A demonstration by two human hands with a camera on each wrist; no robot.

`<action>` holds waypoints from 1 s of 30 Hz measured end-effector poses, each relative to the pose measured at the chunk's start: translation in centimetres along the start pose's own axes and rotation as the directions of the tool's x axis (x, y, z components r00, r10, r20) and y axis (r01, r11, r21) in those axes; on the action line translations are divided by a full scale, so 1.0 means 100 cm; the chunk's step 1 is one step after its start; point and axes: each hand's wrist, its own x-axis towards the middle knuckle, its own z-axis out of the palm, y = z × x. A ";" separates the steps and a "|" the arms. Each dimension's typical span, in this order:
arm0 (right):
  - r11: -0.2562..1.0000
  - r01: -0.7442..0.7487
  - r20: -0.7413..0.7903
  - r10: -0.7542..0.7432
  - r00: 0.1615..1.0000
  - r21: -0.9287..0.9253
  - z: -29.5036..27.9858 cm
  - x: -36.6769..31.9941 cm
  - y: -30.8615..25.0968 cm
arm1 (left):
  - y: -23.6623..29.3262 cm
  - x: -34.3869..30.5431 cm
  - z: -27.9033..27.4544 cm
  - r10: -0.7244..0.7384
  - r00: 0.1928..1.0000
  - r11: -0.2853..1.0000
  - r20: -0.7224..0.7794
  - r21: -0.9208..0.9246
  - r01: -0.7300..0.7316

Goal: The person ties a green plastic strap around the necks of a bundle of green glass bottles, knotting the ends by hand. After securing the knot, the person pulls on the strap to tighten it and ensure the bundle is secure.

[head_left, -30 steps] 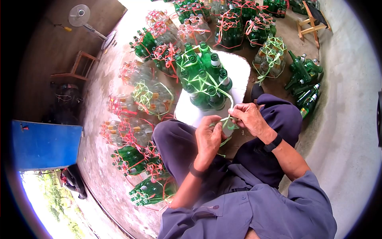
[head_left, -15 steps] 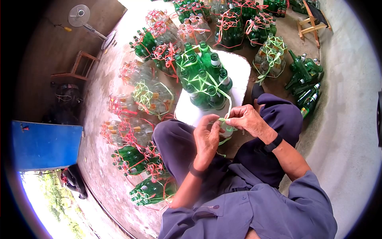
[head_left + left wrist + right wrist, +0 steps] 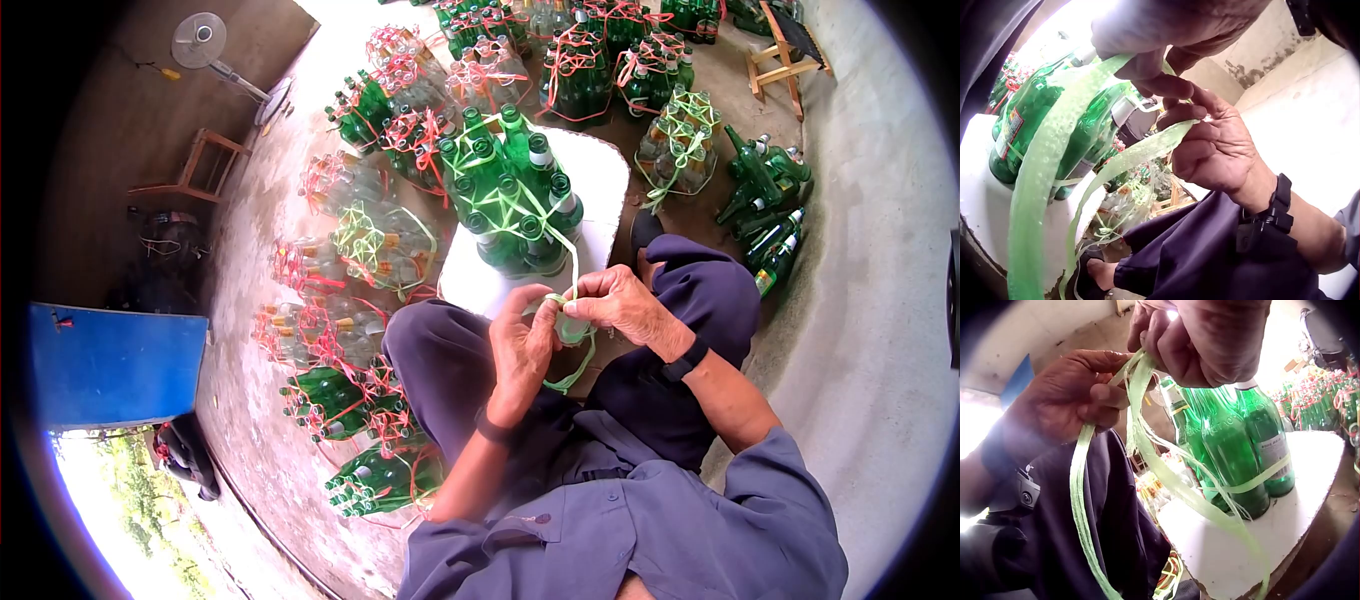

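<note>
"Green plastic ribbon [image 3: 1082,481]: where is it?"
"Pinched by the left hand [image 3: 520,345] and right hand [image 3: 628,306], just beside the tied glass bottles [image 3: 508,188] on the white board [image 3: 598,170]."

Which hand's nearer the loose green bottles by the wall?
Right. Head view: right hand is left of the loose green bottles; left hand is farther left. Both pinch green strap.

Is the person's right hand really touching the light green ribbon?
Touching. The left wrist view shows it: the right hand has its fingers curled on the light green ribbon, which hangs directly from them without a gap.
</note>
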 end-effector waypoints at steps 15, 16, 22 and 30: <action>0.992 -0.038 -0.158 0.058 0.986 0.124 0.001 0.004 0.004 | -0.014 -0.001 0.002 0.270 0.937 0.962 -0.219 0.031 -0.270; 0.990 -0.030 -0.158 0.052 0.986 0.136 0.001 0.003 0.003 | -0.014 -0.003 0.002 0.246 0.941 0.968 -0.232 0.003 -0.252; 0.991 -0.020 -0.167 0.043 0.985 0.136 0.003 0.003 0.003 | -0.041 -0.005 0.001 0.312 0.935 0.944 -0.167 0.169 -0.284; 0.997 0.012 -0.156 0.001 0.988 0.082 0.008 0.004 0.003 | -0.026 -0.002 0.014 0.043 0.997 0.992 0.058 -0.120 -0.036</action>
